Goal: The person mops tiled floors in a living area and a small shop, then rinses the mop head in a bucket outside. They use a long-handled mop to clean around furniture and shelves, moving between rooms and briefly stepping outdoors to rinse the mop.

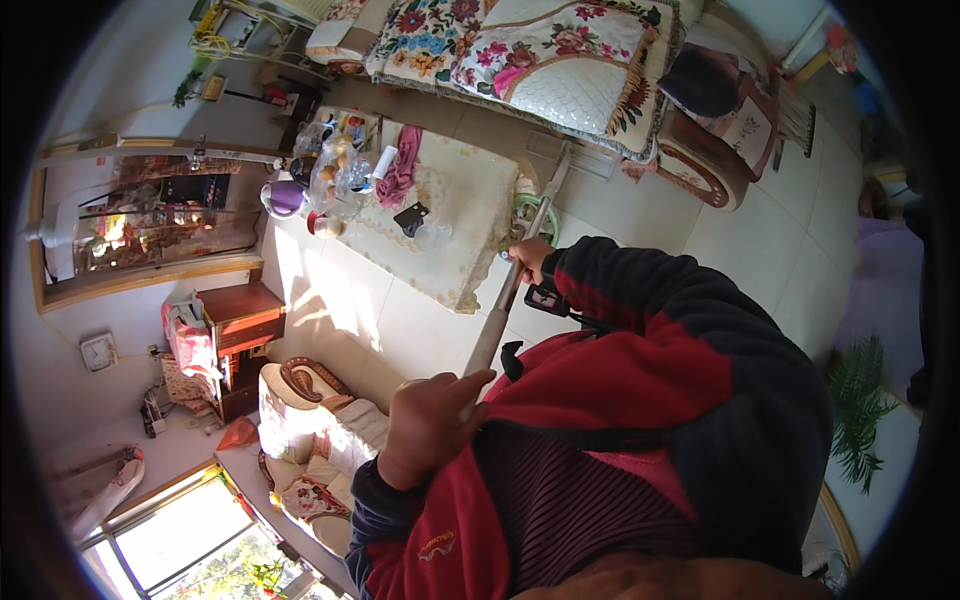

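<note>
A long pale pole [492,335] slants from my body toward the floor in front of the sofa. It looks like the handle of a flat mop; a pale rectangular head [597,162] shows faintly at its far end, against the tiles beside the sofa. My left hand [430,420] is closed round the near end, close to my chest. Farther along, my right hand [530,260] wraps the handle near the table corner. A small dark device [547,298] hangs just below my right wrist. Beyond that hand, a green round rim [537,220] shows partly behind the pole.
A low table [450,175] with a pale cloth stands to the left, bearing bottles, a pink cloth [402,165] and a purple container [284,198]. Ahead is a sofa [560,60] with floral covers. An armchair [330,430] and a wooden cabinet [240,318] stand lower left.
</note>
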A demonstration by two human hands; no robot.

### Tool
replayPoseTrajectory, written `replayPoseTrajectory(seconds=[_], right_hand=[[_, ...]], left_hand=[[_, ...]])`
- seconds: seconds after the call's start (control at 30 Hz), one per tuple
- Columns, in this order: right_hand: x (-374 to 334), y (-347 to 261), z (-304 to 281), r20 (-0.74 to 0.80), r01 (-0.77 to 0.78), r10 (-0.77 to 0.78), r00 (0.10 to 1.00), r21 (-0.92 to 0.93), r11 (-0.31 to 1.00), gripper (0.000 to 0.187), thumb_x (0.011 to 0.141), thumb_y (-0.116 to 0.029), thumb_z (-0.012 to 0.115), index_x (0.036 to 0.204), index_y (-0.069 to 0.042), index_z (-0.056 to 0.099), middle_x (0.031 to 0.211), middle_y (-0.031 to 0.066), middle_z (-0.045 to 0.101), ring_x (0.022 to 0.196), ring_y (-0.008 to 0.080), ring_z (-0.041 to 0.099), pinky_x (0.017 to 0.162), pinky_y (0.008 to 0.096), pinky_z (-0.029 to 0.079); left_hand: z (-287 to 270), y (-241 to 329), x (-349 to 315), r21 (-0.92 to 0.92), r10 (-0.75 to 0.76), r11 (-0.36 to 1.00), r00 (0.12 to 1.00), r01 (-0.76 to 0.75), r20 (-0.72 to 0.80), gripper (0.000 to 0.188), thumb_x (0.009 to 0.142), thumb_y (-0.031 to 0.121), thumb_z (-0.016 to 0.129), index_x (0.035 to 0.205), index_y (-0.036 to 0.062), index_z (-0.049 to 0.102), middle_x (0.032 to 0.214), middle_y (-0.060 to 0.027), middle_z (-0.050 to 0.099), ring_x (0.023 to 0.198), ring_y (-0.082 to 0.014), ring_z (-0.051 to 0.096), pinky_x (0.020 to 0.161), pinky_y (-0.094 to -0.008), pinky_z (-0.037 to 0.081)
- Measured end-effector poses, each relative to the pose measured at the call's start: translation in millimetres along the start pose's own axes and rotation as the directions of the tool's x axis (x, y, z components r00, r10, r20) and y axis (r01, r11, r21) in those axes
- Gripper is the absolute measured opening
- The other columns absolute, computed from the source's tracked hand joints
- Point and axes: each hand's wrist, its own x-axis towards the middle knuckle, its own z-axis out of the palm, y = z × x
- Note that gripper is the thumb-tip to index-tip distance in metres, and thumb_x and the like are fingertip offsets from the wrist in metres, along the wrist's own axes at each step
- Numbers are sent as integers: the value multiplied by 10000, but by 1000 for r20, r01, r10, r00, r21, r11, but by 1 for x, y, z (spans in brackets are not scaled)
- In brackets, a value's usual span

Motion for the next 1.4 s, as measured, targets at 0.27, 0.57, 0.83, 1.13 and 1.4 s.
replayPoseTrajectory(seconds=[0.27,0.57,0.83,1.13,1.4], right_hand=[[65,-81,-97,344,-434,332,878,283,855,293,838,-199,589,620,-10,545,526,151,533,412,244,534,377,393,401],[-25,-172,-156,431,-484,235,871,675,557,170,912,-200,569,886,-46,501,740,67,553,681,174,567,632,342,491],[-90,-226,-180,556,-587,225,801,653,478,168,920,-143,496,799,-29,517,751,72,567,663,149,548,658,276,485],[47,-195,-169,659,-627,156,736,577,523,129,885,-114,495,790,-27,502,732,79,547,638,137,552,608,241,484],[80,-225,-99,465,-456,124,877,719,524,161,964,-227,538,881,-89,529,799,24,548,706,136,560,656,286,498]], left_hand=[[-9,4,131,-59,54,997,978,-43,204,490,635,85,663,1118,153,615,771,-117,624,719,-346,615,642,-410,474],[-11,11,203,-53,371,919,901,-392,-225,353,673,153,715,1015,125,633,605,-58,569,517,-267,576,467,-387,427],[-18,25,231,82,448,890,894,-448,16,207,760,260,653,910,136,584,618,-71,562,568,-301,610,476,-414,463],[6,-36,272,120,170,979,985,-164,-40,188,759,226,642,919,141,591,636,-87,580,600,-314,614,512,-427,461],[18,-156,288,142,-2,989,953,47,-304,220,766,239,657,972,179,606,745,-42,617,723,-274,645,596,-407,498]])
